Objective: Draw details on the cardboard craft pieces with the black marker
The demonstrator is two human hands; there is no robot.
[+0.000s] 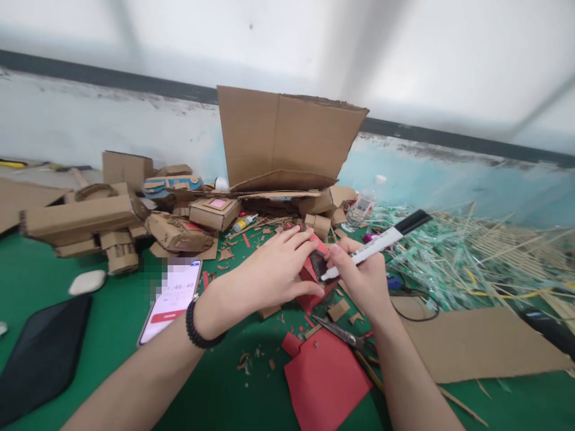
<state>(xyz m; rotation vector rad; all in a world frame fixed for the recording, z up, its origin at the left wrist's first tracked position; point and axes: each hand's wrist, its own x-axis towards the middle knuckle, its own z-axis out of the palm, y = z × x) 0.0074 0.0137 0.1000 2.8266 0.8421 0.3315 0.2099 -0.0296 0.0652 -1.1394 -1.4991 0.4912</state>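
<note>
My right hand (363, 276) grips a white marker (375, 246) like a pen, its black cap stuck on the back end. The marker's tip touches a black area on a small red paper-covered piece (311, 301). Fingers over the top and thumb at the near side, my left hand (279, 263) holds this piece against the table; part of it is hidden under the hand. Just nearer to me lie a sheet of red paper (326, 383) and a pair of scissors (339, 332), whose handles are partly behind my right wrist.
Cardboard models (90, 221) crowd the left back, near a phone (173, 299) showing a timer and a black pouch (42, 353). A large cardboard box (291, 137) stands behind. At right are bamboo sticks in plastic (494, 251) and a flat cardboard sheet (480, 344). Scraps litter the green table.
</note>
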